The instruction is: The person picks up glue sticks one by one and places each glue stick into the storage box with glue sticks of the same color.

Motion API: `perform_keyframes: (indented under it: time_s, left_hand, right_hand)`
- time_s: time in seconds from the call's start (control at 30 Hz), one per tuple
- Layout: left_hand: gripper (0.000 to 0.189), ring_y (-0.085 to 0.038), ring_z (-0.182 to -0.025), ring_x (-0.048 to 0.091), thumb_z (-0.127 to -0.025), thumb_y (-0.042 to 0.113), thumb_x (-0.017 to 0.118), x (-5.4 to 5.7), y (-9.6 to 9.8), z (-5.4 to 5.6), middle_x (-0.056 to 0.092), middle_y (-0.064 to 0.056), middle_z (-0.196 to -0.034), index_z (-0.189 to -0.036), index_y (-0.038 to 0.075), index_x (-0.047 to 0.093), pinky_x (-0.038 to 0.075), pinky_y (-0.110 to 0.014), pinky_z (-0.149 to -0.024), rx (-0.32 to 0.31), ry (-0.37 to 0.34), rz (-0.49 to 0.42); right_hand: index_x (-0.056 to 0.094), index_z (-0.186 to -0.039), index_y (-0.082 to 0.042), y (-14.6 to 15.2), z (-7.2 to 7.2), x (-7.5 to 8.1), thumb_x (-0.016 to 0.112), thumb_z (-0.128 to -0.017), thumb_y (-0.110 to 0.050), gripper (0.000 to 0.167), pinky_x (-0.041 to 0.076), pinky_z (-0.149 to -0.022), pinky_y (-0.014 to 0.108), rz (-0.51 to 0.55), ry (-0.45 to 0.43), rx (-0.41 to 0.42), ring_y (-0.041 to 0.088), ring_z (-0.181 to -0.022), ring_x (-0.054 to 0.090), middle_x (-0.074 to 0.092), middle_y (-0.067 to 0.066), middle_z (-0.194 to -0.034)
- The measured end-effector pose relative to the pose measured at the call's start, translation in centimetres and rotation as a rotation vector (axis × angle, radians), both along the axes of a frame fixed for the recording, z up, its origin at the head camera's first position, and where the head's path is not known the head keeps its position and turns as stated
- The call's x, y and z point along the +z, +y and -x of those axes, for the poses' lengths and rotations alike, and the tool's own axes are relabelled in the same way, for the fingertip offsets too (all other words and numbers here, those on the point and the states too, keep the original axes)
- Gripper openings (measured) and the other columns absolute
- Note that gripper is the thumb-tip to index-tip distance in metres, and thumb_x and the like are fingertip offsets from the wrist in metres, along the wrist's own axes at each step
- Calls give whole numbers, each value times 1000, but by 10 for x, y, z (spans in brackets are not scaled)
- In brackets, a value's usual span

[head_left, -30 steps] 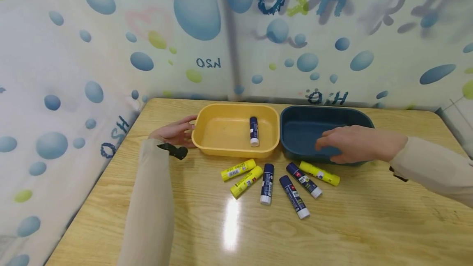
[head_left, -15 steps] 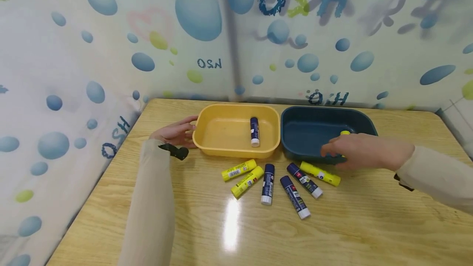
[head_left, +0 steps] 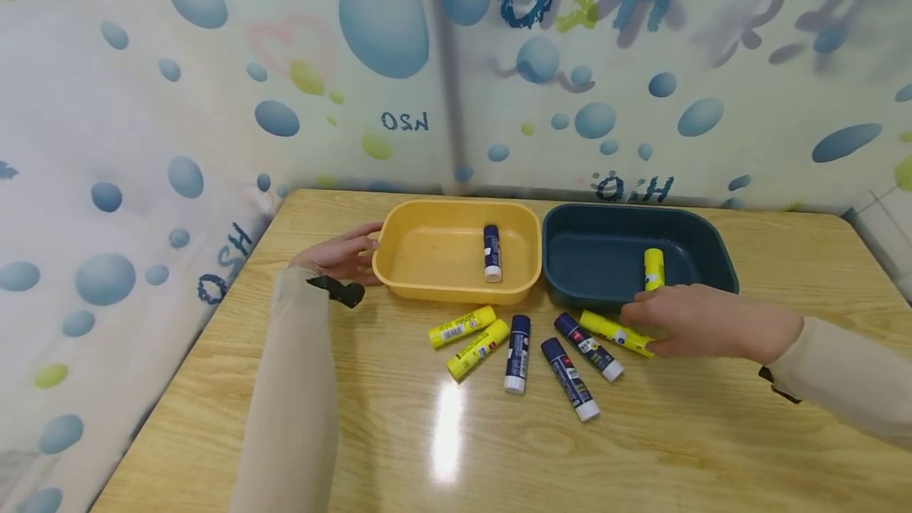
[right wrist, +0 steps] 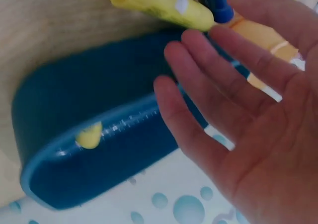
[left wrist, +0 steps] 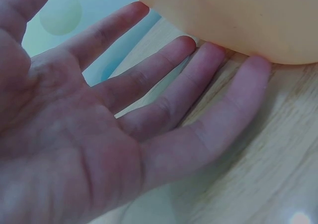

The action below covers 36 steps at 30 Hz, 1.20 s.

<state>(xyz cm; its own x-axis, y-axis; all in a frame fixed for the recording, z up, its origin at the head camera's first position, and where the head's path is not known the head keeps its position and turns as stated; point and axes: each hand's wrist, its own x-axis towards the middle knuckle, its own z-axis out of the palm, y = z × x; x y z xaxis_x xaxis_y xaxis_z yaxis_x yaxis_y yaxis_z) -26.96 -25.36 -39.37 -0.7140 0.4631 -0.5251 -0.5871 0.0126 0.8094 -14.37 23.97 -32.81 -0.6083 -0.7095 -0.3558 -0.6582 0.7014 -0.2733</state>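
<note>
My right hand [head_left: 701,323] hovers at the front of the dark blue bin [head_left: 591,291], beside a yellow glue stick [head_left: 609,328] on the table. In the right wrist view its fingers are spread and hold nothing. Another yellow glue stick [head_left: 653,267] lies inside the blue bin, its near end hidden by the hand. My left hand [head_left: 338,256] rests against the left side of the orange-yellow bin [head_left: 456,292], fingers extended. The left wrist view has its fingertips [left wrist: 253,67] touching the bin wall. One navy glue stick [head_left: 492,253] with a white end lies in that bin.
Before the bins lie two more yellow glue sticks [head_left: 461,327] and three navy ones, including a navy glue stick [head_left: 518,355] in the middle. Both bins stand side by side on the wooden table [head_left: 399,434]. A patterned curtain [head_left: 456,101] hangs behind.
My right hand was over the blue bin and has drawn back toward the table. A yellow glue stick now lies in that bin. The left hand has stayed in place.
</note>
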Motion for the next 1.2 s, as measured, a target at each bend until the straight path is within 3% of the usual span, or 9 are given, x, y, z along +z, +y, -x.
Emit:
perform_keyframes:
  time_s: [0.37, 0.6, 0.87, 1.03, 1.2]
  left_hand:
    - [58, -28, -119, 48, -102, 11, 45, -2, -1, 1, 28, -11, -149, -153, 26, 22, 45, -51, -96, 12, -12, -9]
    - [58, -27, -116, 49, -102, 10, 44, -2, -1, 0, 29, -11, -148, -153, 26, 22, 45, -51, -96, 7, -10, -12]
    - [57, -27, -118, 49, -102, 10, 44, -1, -1, 0, 30, -11, -147, -153, 25, 22, 43, -52, -98, 12, -4, -24]
    - [58, -27, -119, 48, -102, 10, 46, -3, -1, 0, 29, -11, -148, -152, 26, 23, 42, -52, -98, 14, -5, -31]
    - [57, -28, -120, 47, -102, 9, 44, -3, -1, 0, 28, -12, -148, -152, 25, 22, 42, -52, -98, 2, 4, -26]
  right_hand:
    - [66, -93, -13, -4, -9, -24, 79, -80, -19, 19, 47, -51, 25, -52, 166, -86, 9, -59, 47, 61, -5, -79]
    - [62, -86, -10, -11, -17, -38, 79, -80, -24, 23, 41, -44, 26, -79, 301, -134, 12, -53, 44, 54, -2, -70]
    - [61, -77, -6, -20, -21, -51, 80, -77, -22, 25, 37, -40, 24, -25, 482, -143, 12, -48, 39, 48, 0, -62]
    - [63, -80, -5, -23, -22, -55, 82, -75, -24, 27, 38, -40, 24, -35, 487, -140, 11, -47, 40, 51, 1, -63]
    - [64, -85, -5, -24, -22, -53, 80, -78, -24, 26, 36, -40, 24, -43, 365, -194, 11, -48, 39, 47, -2, -62]
